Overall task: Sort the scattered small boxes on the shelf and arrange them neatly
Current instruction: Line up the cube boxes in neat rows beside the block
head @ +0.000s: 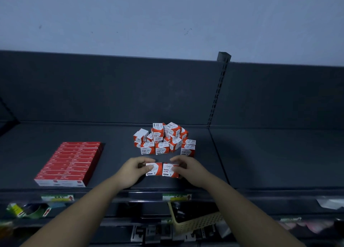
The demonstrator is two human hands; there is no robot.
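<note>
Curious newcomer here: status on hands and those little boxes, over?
Left hand grips one small red-and-white cardboard paper-clip box; right hand grips a second box beside it. Jumbled pile of same boxes behind, unsorted. Nothing blocking.

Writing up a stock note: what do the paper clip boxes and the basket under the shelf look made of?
Paper clip boxes: likely thin printed cardboard, matte red and white, sharp folded edges. Basket: probably moulded plastic, pale yellow, with a grid of holes.

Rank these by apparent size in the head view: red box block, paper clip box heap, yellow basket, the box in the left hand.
1. Red box block.
2. Paper clip box heap and yellow basket: alike, and the right arm hides part of the basket, so unranked.
3. Paper clip box in the left hand.
</note>
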